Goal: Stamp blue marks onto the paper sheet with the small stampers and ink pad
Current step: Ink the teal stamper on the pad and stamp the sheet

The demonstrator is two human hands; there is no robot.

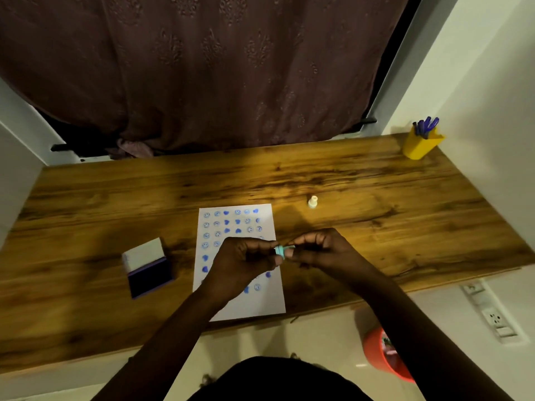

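Observation:
A white paper sheet (267,302) lies on the wooden desk, covered with several blue smiley and heart marks. Above its middle, my left hand (246,261) and my right hand (321,250) meet, both pinching a small teal stamper (280,251) between their fingertips. The hands hide part of the sheet's marks. An open blue ink pad (149,274), lid raised, sits left of the sheet. A cream stamper (313,202) stands upright beyond the sheet's far right corner.
A yellow cup of blue pens (421,143) stands at the desk's far right corner by the wall. A dark curtain hangs behind the desk (376,227). An orange bin (382,357) sits on the floor below the desk's near edge.

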